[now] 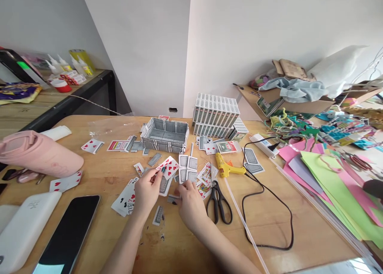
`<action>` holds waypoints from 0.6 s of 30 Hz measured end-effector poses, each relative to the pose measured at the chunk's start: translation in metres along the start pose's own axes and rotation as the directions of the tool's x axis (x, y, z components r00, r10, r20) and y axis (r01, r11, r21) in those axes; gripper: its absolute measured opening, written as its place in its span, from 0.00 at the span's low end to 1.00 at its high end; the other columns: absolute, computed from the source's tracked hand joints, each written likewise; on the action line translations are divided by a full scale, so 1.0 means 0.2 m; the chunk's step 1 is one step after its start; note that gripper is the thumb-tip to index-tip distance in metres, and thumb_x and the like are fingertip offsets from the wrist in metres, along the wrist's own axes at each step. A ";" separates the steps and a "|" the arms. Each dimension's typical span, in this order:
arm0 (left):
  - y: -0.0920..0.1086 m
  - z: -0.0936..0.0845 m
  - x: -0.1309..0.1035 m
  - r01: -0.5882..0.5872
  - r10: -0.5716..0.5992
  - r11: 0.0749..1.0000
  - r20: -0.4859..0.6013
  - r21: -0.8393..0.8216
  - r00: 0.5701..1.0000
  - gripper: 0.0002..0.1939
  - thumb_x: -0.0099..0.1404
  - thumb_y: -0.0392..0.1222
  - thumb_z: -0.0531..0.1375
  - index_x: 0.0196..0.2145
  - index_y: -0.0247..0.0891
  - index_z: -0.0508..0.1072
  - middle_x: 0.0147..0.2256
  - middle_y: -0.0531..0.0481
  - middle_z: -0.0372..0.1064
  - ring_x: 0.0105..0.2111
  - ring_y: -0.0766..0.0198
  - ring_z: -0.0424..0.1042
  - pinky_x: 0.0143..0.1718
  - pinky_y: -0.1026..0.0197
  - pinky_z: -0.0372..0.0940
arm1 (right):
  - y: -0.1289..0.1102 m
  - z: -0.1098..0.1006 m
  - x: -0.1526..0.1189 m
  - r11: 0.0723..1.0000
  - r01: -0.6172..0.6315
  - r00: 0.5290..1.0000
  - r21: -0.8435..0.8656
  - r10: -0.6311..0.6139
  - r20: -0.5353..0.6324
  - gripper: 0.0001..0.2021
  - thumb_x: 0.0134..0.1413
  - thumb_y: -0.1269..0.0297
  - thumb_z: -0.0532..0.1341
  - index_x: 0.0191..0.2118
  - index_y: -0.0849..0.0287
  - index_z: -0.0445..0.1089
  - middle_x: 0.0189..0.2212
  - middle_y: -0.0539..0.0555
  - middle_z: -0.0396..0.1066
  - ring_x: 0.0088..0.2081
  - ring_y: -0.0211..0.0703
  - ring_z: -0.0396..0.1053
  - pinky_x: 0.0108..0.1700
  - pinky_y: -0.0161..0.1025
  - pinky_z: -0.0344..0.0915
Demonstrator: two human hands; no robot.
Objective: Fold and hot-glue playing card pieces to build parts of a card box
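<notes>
In my left hand (148, 186) a red heart playing card (169, 167) is pinched between thumb and fingers, its face showing. My right hand (191, 202) is curled down at the lower edge of a panel of joined grey-backed cards (188, 165). Its fingertips are partly hidden, so I cannot tell what they grip. Close to its thumb lies a small cut card piece (171, 199). Under the left-hand card another grey-backed card (165, 185) shows. Behind both hands stands an open box built of cards (164, 135).
Black-handled scissors (219, 204) and a yellow glue gun (229, 166) lie to the right, its black cord (266, 186) looping over the table. Stacked card packs (216, 112) stand behind. A phone (68, 230), a white power bank (30, 222) and a pink pouch (42, 152) sit left.
</notes>
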State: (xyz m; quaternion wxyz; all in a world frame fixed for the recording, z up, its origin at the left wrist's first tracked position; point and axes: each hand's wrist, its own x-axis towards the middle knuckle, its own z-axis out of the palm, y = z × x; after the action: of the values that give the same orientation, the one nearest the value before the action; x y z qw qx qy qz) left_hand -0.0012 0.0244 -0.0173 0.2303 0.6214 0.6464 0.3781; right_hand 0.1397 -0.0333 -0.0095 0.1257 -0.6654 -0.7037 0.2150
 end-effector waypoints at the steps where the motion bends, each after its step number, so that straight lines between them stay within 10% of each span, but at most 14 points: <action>1: 0.00 0.00 0.00 0.007 -0.007 1.000 -0.002 -0.004 1.000 0.13 0.58 0.47 0.53 0.26 0.37 0.72 0.25 0.48 0.72 0.25 0.62 0.68 0.29 0.64 0.59 | -0.02 -0.01 0.00 0.999 0.012 1.000 -0.046 -0.011 0.015 0.08 0.48 0.75 0.59 0.36 0.59 0.70 0.38 0.57 0.68 0.41 0.48 0.63 0.42 0.40 0.62; 8: -0.01 0.01 0.00 0.088 -0.088 0.994 -0.002 -0.065 0.996 0.13 0.56 0.47 0.54 0.23 0.38 0.72 0.23 0.49 0.74 0.26 0.62 0.71 0.28 0.66 0.61 | -0.13 -0.05 0.02 0.953 0.049 0.988 -0.299 -0.002 0.156 0.13 0.49 0.80 0.52 0.40 0.68 0.69 0.39 0.64 0.67 0.41 0.54 0.63 0.39 0.45 0.63; 18: -0.01 -0.02 0.01 0.226 -0.229 0.964 -0.006 -0.140 0.973 0.14 0.55 0.50 0.56 0.26 0.37 0.74 0.25 0.47 0.76 0.28 0.58 0.73 0.29 0.63 0.62 | -0.05 -0.06 0.05 0.993 0.081 0.994 -0.085 -0.075 0.076 0.13 0.49 0.76 0.57 0.41 0.59 0.68 0.39 0.57 0.69 0.43 0.48 0.65 0.42 0.39 0.62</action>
State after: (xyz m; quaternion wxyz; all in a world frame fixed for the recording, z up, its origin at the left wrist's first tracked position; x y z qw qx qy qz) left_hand -0.0058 0.0267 -0.0159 0.3075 0.5212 0.6883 0.4000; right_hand 0.1356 -0.0224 0.0040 0.0788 -0.6340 -0.7420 0.2030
